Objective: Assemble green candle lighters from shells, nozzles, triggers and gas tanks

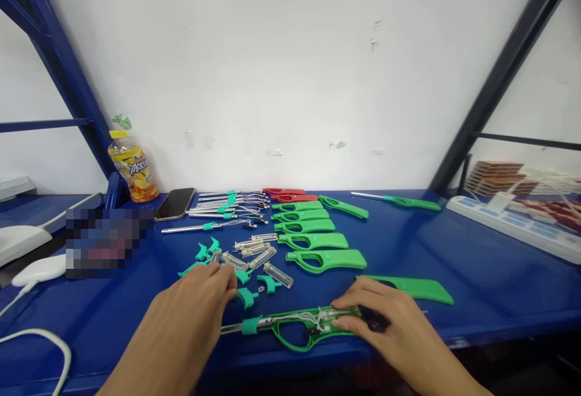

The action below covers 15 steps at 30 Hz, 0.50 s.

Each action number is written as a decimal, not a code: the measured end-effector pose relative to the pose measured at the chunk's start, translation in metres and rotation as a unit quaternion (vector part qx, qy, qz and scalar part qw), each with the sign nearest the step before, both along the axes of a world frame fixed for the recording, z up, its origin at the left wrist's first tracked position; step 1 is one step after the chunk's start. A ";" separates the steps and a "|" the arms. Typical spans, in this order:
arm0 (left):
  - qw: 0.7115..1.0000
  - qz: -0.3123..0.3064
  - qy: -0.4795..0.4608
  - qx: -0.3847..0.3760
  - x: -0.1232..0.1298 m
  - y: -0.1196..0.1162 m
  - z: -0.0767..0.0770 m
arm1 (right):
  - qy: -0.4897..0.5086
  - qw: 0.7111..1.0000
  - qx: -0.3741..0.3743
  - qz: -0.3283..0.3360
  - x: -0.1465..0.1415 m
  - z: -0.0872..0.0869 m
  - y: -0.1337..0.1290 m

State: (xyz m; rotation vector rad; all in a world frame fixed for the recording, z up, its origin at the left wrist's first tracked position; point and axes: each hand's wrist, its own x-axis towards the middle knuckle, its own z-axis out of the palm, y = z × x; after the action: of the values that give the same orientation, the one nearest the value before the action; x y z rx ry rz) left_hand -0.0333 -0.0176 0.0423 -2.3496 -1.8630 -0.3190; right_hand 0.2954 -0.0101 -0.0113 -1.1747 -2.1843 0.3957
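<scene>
The head camera looks forward and down over nearby hands [193, 302].

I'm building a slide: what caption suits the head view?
Right hand on a clear tube in an open green casing, left hand beside teal pieces.

The green shell [297, 348] is smooth plastic with a soft sheen; the slim tube [265, 322] in it is shiny, silvery metal. The clear tank [340, 314] looks like see-through plastic, as do the loose tanks [278, 275]. The teal clips [247, 298] are plain, smooth plastic. Glossy blue coats the table [408, 244]; the phone [175, 203] has a dark, glassy face. The wall [290, 81] is matt, with rough flaked spots.
</scene>
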 end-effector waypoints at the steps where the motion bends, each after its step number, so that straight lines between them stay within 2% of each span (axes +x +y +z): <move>1: 1.000 0.011 0.005 -0.007 0.001 0.002 0.000 | -0.004 1.000 0.007 0.002 0.000 0.000 0.000; 8: 1.000 -0.004 0.015 0.000 0.020 0.001 -0.013 | -0.040 0.997 0.070 0.004 0.000 -0.003 -0.003; 10: 0.997 -0.055 -0.028 0.049 0.030 -0.002 -0.017 | -0.041 0.995 0.087 0.002 -0.001 -0.003 -0.004; 12: 0.980 -0.137 -0.099 0.107 0.042 -0.003 -0.022 | -0.032 0.994 0.106 -0.002 -0.003 -0.001 -0.004; 15: 0.948 -0.231 -0.185 0.120 0.061 -0.003 -0.029 | -0.008 0.990 0.138 -0.002 -0.006 0.001 -0.005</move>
State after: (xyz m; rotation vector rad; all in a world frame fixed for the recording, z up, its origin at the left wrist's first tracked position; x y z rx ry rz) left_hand 0.0277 -0.0208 0.0137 -2.6522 -1.2569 -1.0338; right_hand 0.2890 -0.0154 -0.0099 -1.0311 -2.1666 0.0791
